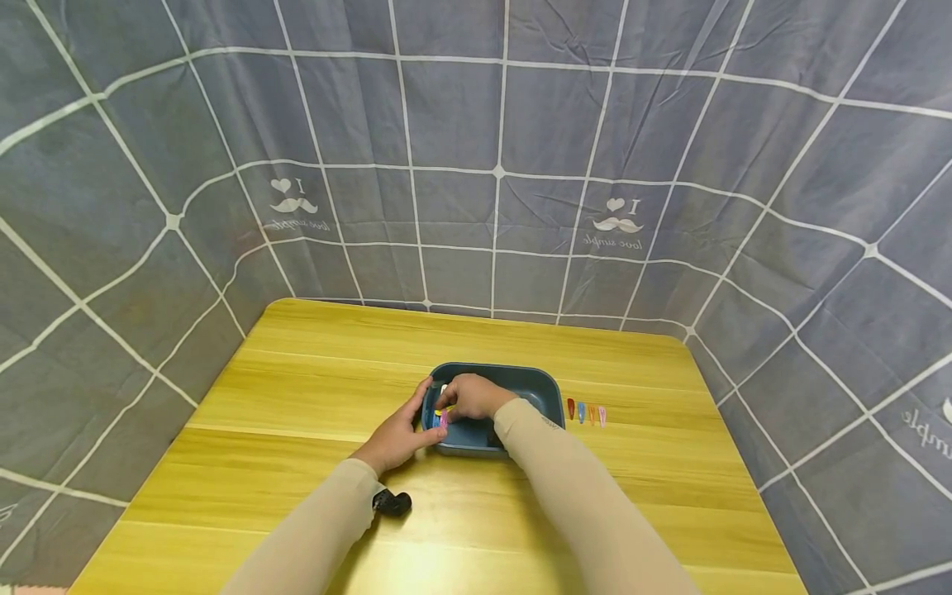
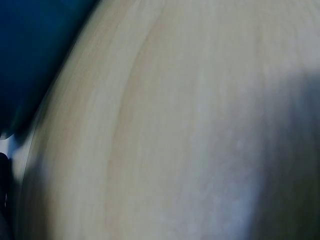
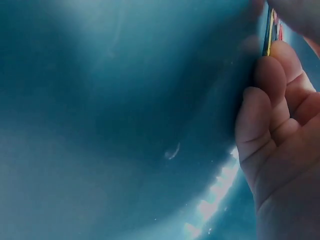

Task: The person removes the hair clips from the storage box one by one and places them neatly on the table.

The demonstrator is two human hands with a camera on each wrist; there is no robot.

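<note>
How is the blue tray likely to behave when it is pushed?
The blue tray is wide and low, so it would probably slide rather than tip. Its even outline suggests it is stiff. The shine on its inside may mean a smooth, somewhat slippery surface.

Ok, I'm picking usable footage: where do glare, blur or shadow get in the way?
Head: pale glare on the table near the bottom edge; left wrist: wood grain soft and blurred, dark shadow at lower right; right wrist: bright glare on the tray, fingers fairly clear.

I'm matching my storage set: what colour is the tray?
The tray is dark blue-green, clearest in the head view.
</note>
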